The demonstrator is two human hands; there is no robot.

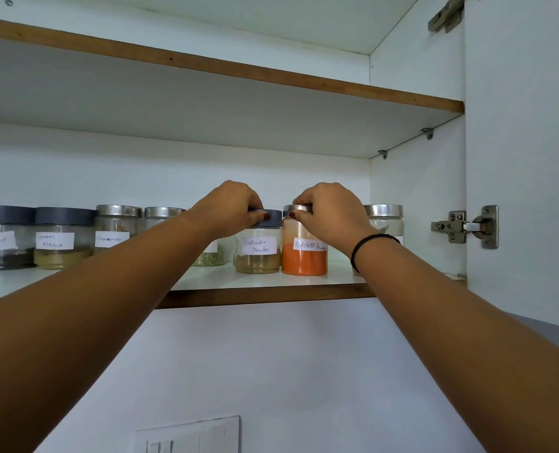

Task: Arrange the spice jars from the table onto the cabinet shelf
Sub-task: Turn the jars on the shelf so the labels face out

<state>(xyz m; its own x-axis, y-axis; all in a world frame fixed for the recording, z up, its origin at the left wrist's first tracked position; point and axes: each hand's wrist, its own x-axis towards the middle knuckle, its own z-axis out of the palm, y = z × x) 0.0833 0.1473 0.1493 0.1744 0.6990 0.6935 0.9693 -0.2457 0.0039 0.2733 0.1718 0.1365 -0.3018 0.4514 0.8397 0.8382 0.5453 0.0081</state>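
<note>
Both arms reach up to the lower cabinet shelf (265, 297). My left hand (229, 204) grips the dark lid of the coriander powder jar (258, 255), which stands on the shelf. Right beside it stands the red chilli powder jar (304, 259), full of orange powder, and my right hand (330, 210) grips its silver lid. The two jars stand upright and almost touch. A jar of green seeds (210, 258) sits behind my left forearm, mostly hidden.
Along the shelf to the left stand a pepper jar (3, 243), a garam masala jar (60, 246), a cinnamon jar (116, 228) and another silver-lidded jar (163, 212). One more silver-lidded jar (384, 217) stands at the right wall. The upper shelf (271, 75) and open door hinge (468, 227) are near.
</note>
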